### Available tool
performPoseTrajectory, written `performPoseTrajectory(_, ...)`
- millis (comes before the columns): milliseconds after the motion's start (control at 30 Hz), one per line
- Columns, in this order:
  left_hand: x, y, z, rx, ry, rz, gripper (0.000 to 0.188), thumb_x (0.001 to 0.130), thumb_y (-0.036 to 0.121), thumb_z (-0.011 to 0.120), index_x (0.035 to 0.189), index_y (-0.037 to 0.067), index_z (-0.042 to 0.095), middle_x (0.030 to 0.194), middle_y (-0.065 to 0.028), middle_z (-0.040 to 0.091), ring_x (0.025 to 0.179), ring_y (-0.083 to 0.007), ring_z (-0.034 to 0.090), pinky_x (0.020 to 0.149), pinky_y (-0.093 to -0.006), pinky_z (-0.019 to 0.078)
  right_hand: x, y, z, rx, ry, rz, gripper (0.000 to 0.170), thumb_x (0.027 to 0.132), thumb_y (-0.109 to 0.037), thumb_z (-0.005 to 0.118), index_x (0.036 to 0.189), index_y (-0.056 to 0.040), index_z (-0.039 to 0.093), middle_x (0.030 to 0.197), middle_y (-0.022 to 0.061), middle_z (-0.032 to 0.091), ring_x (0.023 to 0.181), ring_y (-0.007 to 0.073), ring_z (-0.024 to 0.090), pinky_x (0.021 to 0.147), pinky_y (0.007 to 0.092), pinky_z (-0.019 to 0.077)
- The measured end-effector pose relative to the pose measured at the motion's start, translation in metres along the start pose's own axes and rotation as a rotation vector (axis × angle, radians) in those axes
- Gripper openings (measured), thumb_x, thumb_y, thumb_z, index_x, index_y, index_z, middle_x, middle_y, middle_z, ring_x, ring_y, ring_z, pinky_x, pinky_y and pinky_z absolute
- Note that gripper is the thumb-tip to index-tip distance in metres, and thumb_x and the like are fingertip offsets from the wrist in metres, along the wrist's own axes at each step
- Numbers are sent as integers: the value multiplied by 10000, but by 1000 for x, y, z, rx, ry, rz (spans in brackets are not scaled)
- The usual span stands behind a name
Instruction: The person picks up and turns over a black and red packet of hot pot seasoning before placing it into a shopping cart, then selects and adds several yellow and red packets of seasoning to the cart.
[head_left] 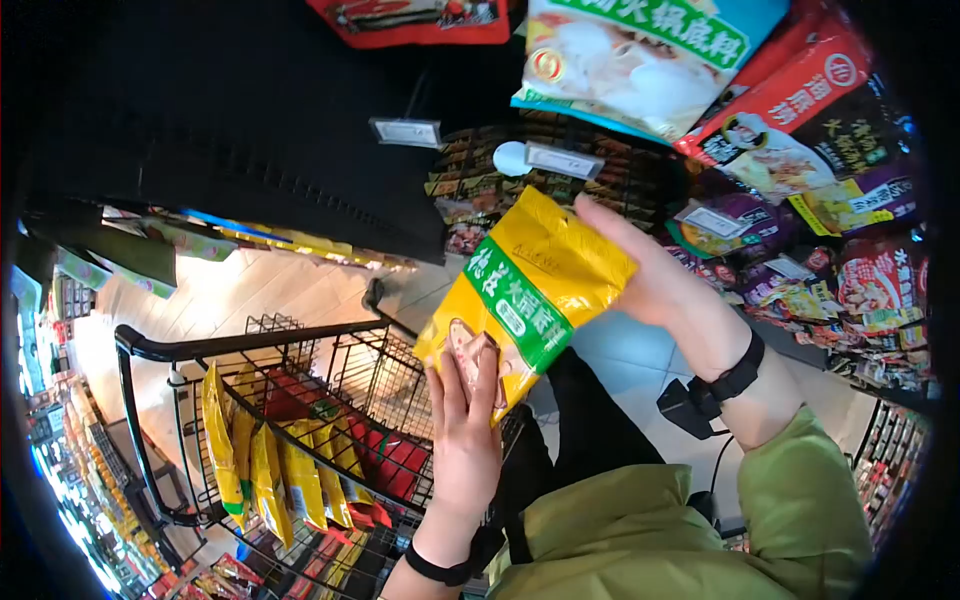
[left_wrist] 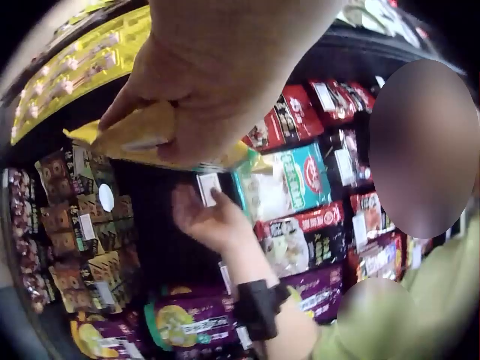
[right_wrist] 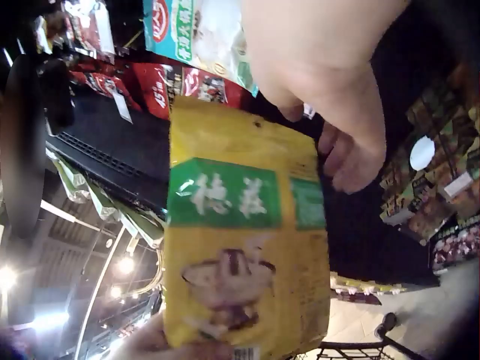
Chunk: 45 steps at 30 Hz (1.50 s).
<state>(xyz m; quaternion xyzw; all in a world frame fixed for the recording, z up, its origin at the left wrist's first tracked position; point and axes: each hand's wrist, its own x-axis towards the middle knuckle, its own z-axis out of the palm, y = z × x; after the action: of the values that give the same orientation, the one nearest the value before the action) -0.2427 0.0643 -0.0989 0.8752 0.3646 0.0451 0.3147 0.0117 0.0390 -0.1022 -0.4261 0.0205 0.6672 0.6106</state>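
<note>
A yellow packet (head_left: pixel 532 275) with a green label and a picture of food hangs tilted in front of the person, above the floor beside the cart. The left hand (head_left: pixel 466 445) grips its lower end, fingers spread over the printed front; the left wrist view shows the packet (left_wrist: pixel 139 133) pinched between thumb and fingers. Beside the packet's top right edge is the right hand (head_left: pixel 650 270), fingers loosely bent and holding nothing. In the right wrist view this hand (right_wrist: pixel 330 90) is just past the upper corner of the packet (right_wrist: pixel 247 247).
A black wire shopping cart (head_left: pixel 250 343) stands at the left, with several yellow packets (head_left: pixel 270 485) and red packs (head_left: pixel 395 465) inside. Dark shelving in front holds a teal and white bag (head_left: pixel 640 70), a red and black bag (head_left: pixel 790 130) and purple packs (head_left: pixel 735 222).
</note>
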Motion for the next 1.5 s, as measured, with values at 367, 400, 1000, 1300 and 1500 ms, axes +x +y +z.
performPoseTrajectory(367,23,1,-2,-36,9,104,880,719,121,738,1441,90,234,1445,-286,198,1309,-527,198,1058,-565,238,-20,-1,-2,-1546,-202,-132,250,933,-214,478,1086,-55,597,821,201,617,736,321,601,671,396,462)
performPoseTrajectory(400,35,4,-6,-3,130,158,846,720,114,734,1427,84,270,1449,-272,207,1315,-521,189,1052,-565,247,-16,10,-8,-1543,-177,-287,239,927,-193,477,1082,-57,599,848,197,624,773,335,607,687,413,467)
performPoseTrajectory(1000,234,-35,86,-441,21,19,233,767,162,713,925,-5,681,779,-120,682,617,-162,642,580,-312,503,91,-10,-95,-1126,287,-578,195,808,-106,677,951,24,653,757,86,676,677,121,595,648,281,478)
performPoseTrajectory(1300,268,-20,72,-764,70,-1,135,765,46,712,864,-36,670,766,-34,666,676,-52,563,601,-213,450,85,-48,-96,-1102,276,-603,199,814,1,540,981,13,647,900,73,674,812,110,594,771,259,466)
performPoseTrajectory(1500,261,-21,51,-892,79,78,109,770,2,689,876,-19,674,788,-29,670,693,-59,568,615,-216,464,78,-51,-77,-1083,348,-483,186,853,-96,595,1018,-51,668,942,46,688,846,94,605,804,241,459)
